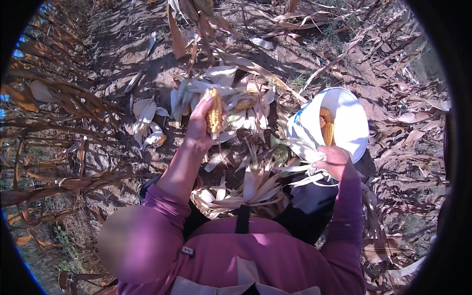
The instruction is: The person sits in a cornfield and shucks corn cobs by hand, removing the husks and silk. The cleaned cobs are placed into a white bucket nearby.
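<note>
My left hand [201,121] is closed around a bare yellow corn cob [213,112], held upright over a pile of husks. At the right, my right hand [335,160] grips pale, dry corn husks [308,151] beside the near rim of a white plastic bucket [356,118]. The bucket leans on its side, its mouth towards the right, with several yellow corn cobs [327,131] inside. A partly husked ear [243,104] lies among the husks just right of the cob in my left hand.
Loose husks [254,180] lie between my legs. Another husked-open ear [156,139] rests on the soil at the left. Dry corn stalks [55,129] line the left side, and a stalk with dry leaves [206,33] stands ahead. Dry leaves [409,121] cover the ground at the right.
</note>
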Demonstrator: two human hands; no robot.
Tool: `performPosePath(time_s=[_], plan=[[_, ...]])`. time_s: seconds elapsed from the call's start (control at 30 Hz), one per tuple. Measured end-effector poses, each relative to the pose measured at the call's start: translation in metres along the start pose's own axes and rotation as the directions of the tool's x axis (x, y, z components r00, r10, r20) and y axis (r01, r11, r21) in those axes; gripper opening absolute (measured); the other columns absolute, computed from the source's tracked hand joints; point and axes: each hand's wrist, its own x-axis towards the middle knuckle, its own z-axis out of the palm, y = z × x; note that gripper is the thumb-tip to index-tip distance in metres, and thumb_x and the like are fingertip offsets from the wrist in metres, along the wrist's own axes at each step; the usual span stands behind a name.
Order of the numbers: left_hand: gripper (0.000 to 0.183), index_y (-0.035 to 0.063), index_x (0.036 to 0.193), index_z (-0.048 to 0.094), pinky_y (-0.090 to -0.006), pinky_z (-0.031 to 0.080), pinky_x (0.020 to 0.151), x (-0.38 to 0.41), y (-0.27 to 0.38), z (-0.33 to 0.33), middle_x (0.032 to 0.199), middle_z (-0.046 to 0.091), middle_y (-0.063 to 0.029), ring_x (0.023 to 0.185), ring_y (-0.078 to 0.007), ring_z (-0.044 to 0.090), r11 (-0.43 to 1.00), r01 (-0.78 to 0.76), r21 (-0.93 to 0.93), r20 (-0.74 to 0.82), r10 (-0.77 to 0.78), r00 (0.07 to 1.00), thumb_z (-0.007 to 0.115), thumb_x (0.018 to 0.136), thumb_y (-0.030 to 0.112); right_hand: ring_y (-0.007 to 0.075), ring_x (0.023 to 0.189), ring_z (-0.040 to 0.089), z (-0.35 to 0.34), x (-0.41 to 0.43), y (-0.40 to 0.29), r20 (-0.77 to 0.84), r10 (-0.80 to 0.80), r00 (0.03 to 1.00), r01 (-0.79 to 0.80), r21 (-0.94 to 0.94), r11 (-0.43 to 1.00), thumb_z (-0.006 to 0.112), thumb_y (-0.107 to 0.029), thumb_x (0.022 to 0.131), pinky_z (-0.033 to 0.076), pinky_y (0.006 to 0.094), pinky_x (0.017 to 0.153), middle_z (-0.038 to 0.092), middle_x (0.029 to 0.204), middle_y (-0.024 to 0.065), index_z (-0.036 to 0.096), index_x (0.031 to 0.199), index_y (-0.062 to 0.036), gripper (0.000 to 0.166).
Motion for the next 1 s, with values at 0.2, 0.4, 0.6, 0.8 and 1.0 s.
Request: performPosePath(time_s=[0.2, 0.4, 0.6, 0.8, 1.0], plan=[[0.038, 0.0072, 0.12, 0.052, -0.0404, 0.052, 0.081, -0.005, -0.006, 0.012, 0.1, 0.061, -0.0085, 0.091, -0.0213, 0.061, 0.995, 0.013, -0.098, -0.066, -0.02, 0.998, 0.053, 0.093, 0.033, 0.0344, 0.093, 0.063, 0.023, -0.136, 0.151, 0.057, 0.644, 0.763, -0.627, -0.178, 0.759, 0.081, -0.041, 0.059, 0.049, 0.0444, 0.079, 0.065, 0.103, 0.0163, 0.062, 0.111, -0.0069, 0.064], [0.047, 0.0054, 0.127, 0.049, -0.0394, 0.052, 0.086, -0.01, -0.007, 0.015, 0.11, 0.061, -0.0134, 0.099, -0.0231, 0.06, 0.993, 0.115, 0.027, -0.014, -0.115, 0.993, 0.034, 0.1, 0.041, 0.0316, 0.103, 0.061, 0.007, -0.084, 0.052, -0.306, 0.257, 0.917, -0.242, 0.087, 0.966, 0.071, -0.019, 0.078, 0.05, 0.0393, 0.085, 0.058, 0.118, 0.0216, 0.051, 0.126, -0.0028, 0.055], [0.042, 0.0057, 0.133, 0.042, -0.0375, 0.049, 0.09, -0.009, -0.02, 0.023, 0.12, 0.057, -0.0136, 0.103, -0.0212, 0.058, 0.993, 0.038, 0.112, -0.025, -0.036, 0.999, 0.039, 0.1, 0.033, 0.0168, 0.086, 0.062, 0.022, 0.056, -0.102, -0.262, -0.158, 0.952, 0.302, 0.72, 0.626, 0.065, -0.037, 0.088, 0.05, 0.0291, 0.074, 0.062, 0.095, 0.0117, 0.049, 0.124, 0.0, 0.054], [0.04, 0.0038, 0.136, 0.04, -0.0328, 0.041, 0.101, -0.009, -0.03, 0.028, 0.128, 0.053, -0.0088, 0.118, -0.0182, 0.051, 0.975, -0.007, 0.223, 0.015, 0.003, 1.0, 0.045, 0.1, 0.022, 0.0105, 0.083, 0.061, 0.047, 0.11, -0.147, -0.302, -0.12, 0.946, 0.325, 0.886, 0.332, 0.071, -0.027, 0.083, 0.05, 0.0251, 0.073, 0.065, 0.096, 0.0109, 0.056, 0.11, 0.0055, 0.045], [0.041, 0.0068, 0.138, 0.04, -0.0295, 0.038, 0.102, -0.01, -0.036, 0.031, 0.131, 0.051, -0.0072, 0.12, -0.0153, 0.048, 0.919, -0.015, 0.395, -0.001, 0.017, 1.0, 0.044, 0.101, 0.024, 0.0159, 0.074, 0.065, 0.058, 0.121, -0.135, -0.387, -0.099, 0.917, 0.393, 0.829, 0.398, 0.069, -0.025, 0.083, 0.051, 0.0297, 0.068, 0.067, 0.082, 0.0126, 0.061, 0.093, 0.0042, 0.032]])
